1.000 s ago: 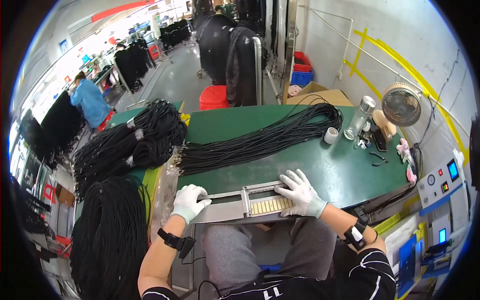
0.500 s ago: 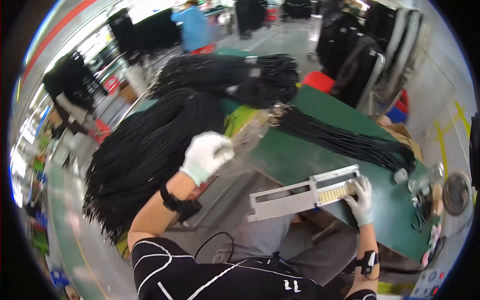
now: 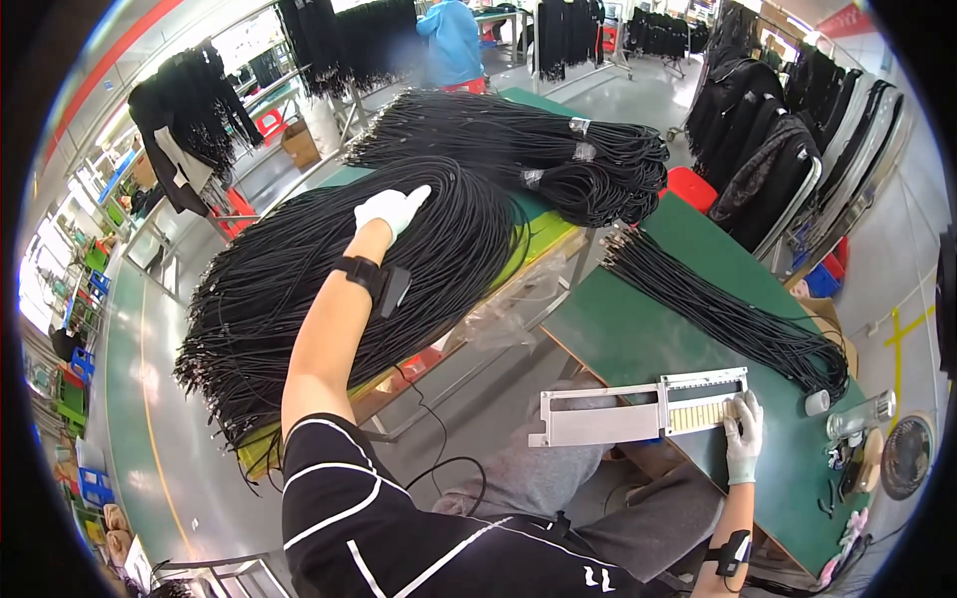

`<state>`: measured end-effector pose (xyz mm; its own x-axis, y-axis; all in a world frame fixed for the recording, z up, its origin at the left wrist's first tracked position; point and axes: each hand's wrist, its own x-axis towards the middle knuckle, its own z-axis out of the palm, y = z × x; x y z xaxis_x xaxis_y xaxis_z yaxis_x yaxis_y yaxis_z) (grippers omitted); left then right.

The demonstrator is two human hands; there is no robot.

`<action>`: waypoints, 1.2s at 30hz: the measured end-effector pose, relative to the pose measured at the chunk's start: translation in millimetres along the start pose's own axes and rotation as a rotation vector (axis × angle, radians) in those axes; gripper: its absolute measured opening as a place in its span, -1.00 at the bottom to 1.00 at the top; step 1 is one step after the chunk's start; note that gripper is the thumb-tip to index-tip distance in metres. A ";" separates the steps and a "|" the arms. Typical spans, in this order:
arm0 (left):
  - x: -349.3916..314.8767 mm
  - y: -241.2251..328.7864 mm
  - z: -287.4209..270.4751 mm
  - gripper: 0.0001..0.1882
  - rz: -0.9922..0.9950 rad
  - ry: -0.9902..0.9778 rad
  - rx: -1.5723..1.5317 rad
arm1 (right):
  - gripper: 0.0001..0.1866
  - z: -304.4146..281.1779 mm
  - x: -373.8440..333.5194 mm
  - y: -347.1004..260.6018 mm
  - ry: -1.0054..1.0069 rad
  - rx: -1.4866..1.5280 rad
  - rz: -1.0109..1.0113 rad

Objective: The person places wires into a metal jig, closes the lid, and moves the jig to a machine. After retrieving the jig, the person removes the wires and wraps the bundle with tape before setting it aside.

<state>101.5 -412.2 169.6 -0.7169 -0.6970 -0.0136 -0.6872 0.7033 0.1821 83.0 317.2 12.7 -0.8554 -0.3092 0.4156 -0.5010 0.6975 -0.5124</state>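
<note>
Your left hand (image 3: 392, 211), in a white glove, is over the big heap of black cables (image 3: 299, 289) on your left, at the upper part where the strands loop round. One finger points out toward the far right; the others look curled under, but from this angle I can't tell whether they pinch any strands. A black strap with a small box (image 3: 377, 283) sits on that wrist.

Your right hand (image 3: 742, 439), also gloved, has its fingers closed on the right end of the silver metal frame (image 3: 601, 424), with the fingers pinching its edge. The frame's right part lies over the near side of the green table (image 3: 623, 344), while its left part juts past the table edge above your thigh. A row of pale yellow strips (image 3: 701, 415) fills the lower right section of the frame.

Beyond the heap, on the far left, lie more black bundles (image 3: 469, 135) tied with pale bands. Clear plastic (image 3: 508, 317) hangs in the gap between the two work surfaces. A loose cable bundle (image 3: 723, 304) stretches across the far side of your table, and near its right end stand a white roll (image 3: 817, 403) and a glass bottle (image 3: 859, 417), with a fan (image 3: 907, 456) farther right
</note>
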 end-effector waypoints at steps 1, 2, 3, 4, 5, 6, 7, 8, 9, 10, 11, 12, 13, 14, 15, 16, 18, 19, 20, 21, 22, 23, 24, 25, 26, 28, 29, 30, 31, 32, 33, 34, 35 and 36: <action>9.9 1.8 7.6 -0.16 0.004 -0.004 -0.005 | -0.50 -0.7 -0.9 1.8 0.000 -0.007 0.002; 18.0 0.1 13.8 -0.18 0.045 -0.014 -0.138 | -0.52 -0.2 -0.9 3.2 -0.001 -0.014 0.006; 25.0 -2.3 20.1 -0.19 0.086 -0.022 -0.272 | -0.53 0.3 -0.8 4.8 -0.003 -0.020 0.009; 27.1 -1.5 23.4 -0.21 0.129 -0.033 -0.406 | -0.55 0.3 -0.2 4.7 -0.004 -0.027 0.015; 28.8 0.8 27.7 -0.21 0.129 -0.036 -0.408 | -0.55 0.5 0.4 4.6 -0.005 -0.030 0.016; 30.5 5.8 33.1 -0.25 0.176 -0.012 -0.442 | -0.55 1.0 1.1 4.7 -0.005 -0.007 0.016; 30.1 11.6 37.4 -0.29 0.222 0.012 -0.477 | -0.56 0.8 1.7 4.3 -0.004 0.016 0.016; 29.4 14.4 39.8 -0.32 0.269 0.037 -0.511 | -0.56 0.6 1.8 4.2 -0.004 0.040 0.015; 27.7 13.9 41.2 -0.32 0.268 0.035 -0.512 | -0.56 0.9 1.3 4.4 -0.005 0.038 0.016; 25.7 13.9 42.8 -0.39 0.259 0.078 -0.637 | -0.56 1.4 1.1 5.3 -0.003 0.046 0.011; 23.5 13.4 44.2 -0.45 0.249 0.121 -0.762 | -0.56 2.0 1.0 6.1 -0.001 0.054 0.007; 22.0 12.9 45.0 -0.50 0.238 0.165 -0.886 | -0.57 1.9 0.7 7.1 0.001 0.062 0.002; 18.5 11.4 42.4 -0.50 0.237 0.163 -0.885 | -0.57 1.7 0.3 6.8 0.000 0.062 0.003; 15.6 8.8 38.8 -0.56 0.244 0.097 -1.045 | -0.57 1.1 -0.1 6.6 0.000 0.051 0.017; 13.1 6.4 35.0 -0.61 0.250 0.027 -1.204 | -0.58 0.5 -0.5 6.4 0.001 0.040 0.032; 11.6 2.8 31.5 -0.67 0.254 -0.041 -1.361 | -0.58 0.7 -0.5 5.8 0.002 0.031 0.043; 16.4 -4.4 35.4 -0.70 0.258 -0.020 -1.405 | -0.58 1.3 -1.1 6.6 0.006 0.037 0.046; 18.8 -6.7 38.0 -0.74 0.263 0.000 -1.451 | -0.59 1.5 -0.9 6.8 0.010 0.041 0.048; 21.2 -8.8 40.5 -0.78 0.267 0.020 -1.497 | -0.59 2.0 -0.7 6.8 0.014 0.044 0.051; 23.6 -11.4 42.7 -0.78 0.268 0.022 -1.496 | -0.59 2.7 -0.2 6.8 0.015 0.046 0.050; 24.1 -11.6 44.6 -0.78 0.255 0.006 -1.557 | -0.59 2.5 0.1 6.2 0.010 0.088 0.058; 24.4 -12.1 46.2 -0.79 0.243 -0.009 -1.617 | -0.59 2.3 0.6 5.5 0.006 0.130 0.065; 24.6 -12.7 47.6 -0.79 0.229 -0.024 -1.677 | -0.59 2.5 1.0 4.8 0.001 0.173 0.073; 25.8 -14.3 48.8 -0.79 0.230 -0.023 -1.677 | -0.59 2.6 0.7 5.7 0.002 0.173 0.071; 26.8 -16.6 49.7 -0.79 0.258 -0.031 -1.676 | -0.60 2.8 -0.2 7.7 0.005 0.143 0.063; 25.0 -18.0 49.3 -0.79 0.312 -0.050 -1.672 | -0.60 2.6 -1.0 9.4 0.009 0.080 0.049; 22.1 -15.9 48.9 -0.79 0.311 -0.051 -1.673 | -0.60 2.5 -1.3 9.6 0.009 0.078 0.049; 18.7 -12.9 49.6 -0.81 0.289 -0.036 -1.703 | -0.60 2.2 -1.7 9.9 0.010 0.085 0.059; 12.7 -8.8 46.5 -0.84 0.266 -0.020 -1.732 | -0.60 2.3 -1.3 8.8 0.012 0.093 0.068; 9.6 -6.7 44.8 -0.86 0.243 -0.003 -1.761 | -0.60 2.2 -1.1 7.7 0.014 0.101 0.078; 10.3 -6.9 45.5 -0.86 0.243 -0.004 -1.762 | -0.60 2.0 -0.7 6.9 0.014 0.101 0.078; 11.1 -9.6 45.7 -0.86 0.250 0.004 -1.763 | -0.60 1.9 0.6 4.4 0.009 0.117 0.077; 11.9 -12.2 46.2 -0.85 0.257 0.013 -1.764 | -0.60 2.0 2.0 2.0 0.003 0.132 0.076; 12.6 -14.9 46.8 -0.85 0.264 0.021 -1.765 | -0.60 2.6 2.6 0.6 -0.003 0.148 0.075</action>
<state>97.2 -425.0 120.7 -0.7655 -0.6129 0.1961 0.3726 -0.1736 0.9116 80.1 315.2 11.5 -0.8914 -0.2615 0.3701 -0.4493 0.6157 -0.6473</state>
